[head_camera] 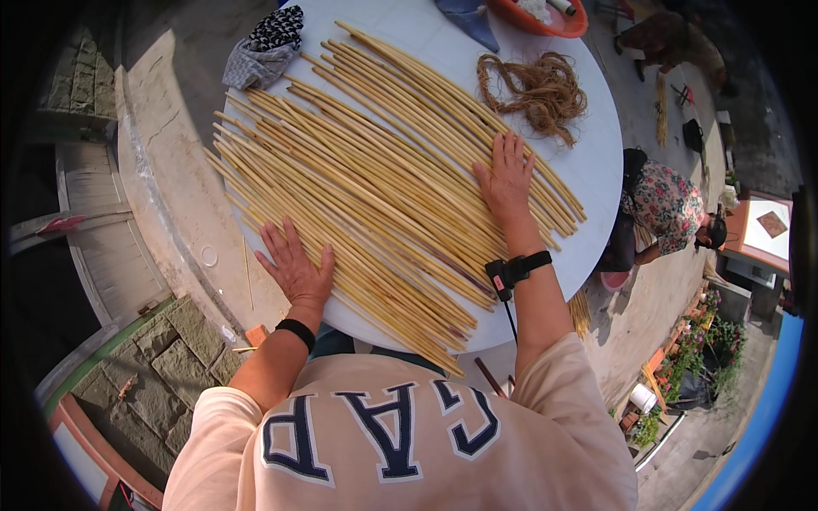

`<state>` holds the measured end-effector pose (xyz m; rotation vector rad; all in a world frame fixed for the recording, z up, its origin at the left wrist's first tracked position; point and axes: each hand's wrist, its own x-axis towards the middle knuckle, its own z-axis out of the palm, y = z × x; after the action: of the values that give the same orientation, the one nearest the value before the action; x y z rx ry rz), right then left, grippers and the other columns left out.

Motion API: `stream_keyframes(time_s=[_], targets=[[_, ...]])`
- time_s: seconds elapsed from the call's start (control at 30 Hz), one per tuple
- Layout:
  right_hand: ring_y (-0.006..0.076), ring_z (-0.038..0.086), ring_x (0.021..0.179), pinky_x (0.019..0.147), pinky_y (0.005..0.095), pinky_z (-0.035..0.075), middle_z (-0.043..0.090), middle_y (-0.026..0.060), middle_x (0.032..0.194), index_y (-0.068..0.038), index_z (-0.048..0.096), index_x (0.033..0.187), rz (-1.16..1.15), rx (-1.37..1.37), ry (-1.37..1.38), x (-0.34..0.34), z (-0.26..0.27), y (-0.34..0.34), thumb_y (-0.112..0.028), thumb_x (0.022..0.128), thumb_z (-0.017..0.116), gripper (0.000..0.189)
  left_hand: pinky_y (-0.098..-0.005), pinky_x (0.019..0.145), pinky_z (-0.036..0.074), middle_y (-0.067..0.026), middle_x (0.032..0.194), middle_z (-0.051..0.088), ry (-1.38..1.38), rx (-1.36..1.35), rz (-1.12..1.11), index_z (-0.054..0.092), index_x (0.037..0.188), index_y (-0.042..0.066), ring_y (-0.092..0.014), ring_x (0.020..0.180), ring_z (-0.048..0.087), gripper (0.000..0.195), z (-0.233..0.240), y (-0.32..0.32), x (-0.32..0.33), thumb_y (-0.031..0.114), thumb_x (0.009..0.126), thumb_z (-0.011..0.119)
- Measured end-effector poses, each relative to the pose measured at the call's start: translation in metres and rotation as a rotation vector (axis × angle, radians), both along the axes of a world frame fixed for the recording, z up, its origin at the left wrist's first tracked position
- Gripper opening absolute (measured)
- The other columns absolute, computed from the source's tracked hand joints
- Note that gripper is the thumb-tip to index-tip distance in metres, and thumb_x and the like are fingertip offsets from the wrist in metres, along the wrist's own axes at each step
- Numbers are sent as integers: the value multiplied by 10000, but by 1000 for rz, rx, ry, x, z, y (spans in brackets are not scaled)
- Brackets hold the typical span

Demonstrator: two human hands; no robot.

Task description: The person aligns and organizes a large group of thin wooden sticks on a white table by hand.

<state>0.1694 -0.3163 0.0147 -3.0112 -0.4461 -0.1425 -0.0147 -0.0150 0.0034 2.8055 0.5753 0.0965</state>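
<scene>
Many long, thin yellow plant stalks point(358, 185) lie side by side across a round white table point(594, 128). My left hand point(297, 268) rests with spread fingers on the near left edge of the stalks. On the right part of the layer, my right hand point(508, 172) lies palm down, touching several stalks with its fingers apart. Neither hand is closed around a stalk. A tangle of brown fibre point(540, 92) sits on the table beyond my right hand.
At the table's far left edge is a bunched patterned cloth point(265, 54). An orange basin point(569, 25) and a blue item point(470, 19) stand at the far edge. A person in a floral top point(664, 198) bends beside the table at right; another person point(677, 41) is farther off.
</scene>
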Motion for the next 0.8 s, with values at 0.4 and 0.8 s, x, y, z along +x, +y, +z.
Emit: stream_keyframes(time_s=[0.4, 0.8], targets=[[360, 157, 1300, 1046, 455, 149, 170, 217, 1399, -13, 234, 1342, 251, 273, 85, -67, 49, 51, -408, 852, 466, 671, -518, 1028, -56, -179, 1432, 48, 48, -25, 10, 134, 1383, 84, -309, 1333, -8, 825, -2, 3, 1, 475, 754, 497], [319, 137, 1314, 1060, 456, 107, 180, 182, 1407, -12, 240, 1338, 491, 105, 368, -154, 35, 80, -494, 792, 464, 762, -519, 1027, -54, -184, 1428, 74, 14, -25, -2, 144, 1382, 82, -312, 1332, 3, 817, -4, 1, 2, 485, 761, 492]])
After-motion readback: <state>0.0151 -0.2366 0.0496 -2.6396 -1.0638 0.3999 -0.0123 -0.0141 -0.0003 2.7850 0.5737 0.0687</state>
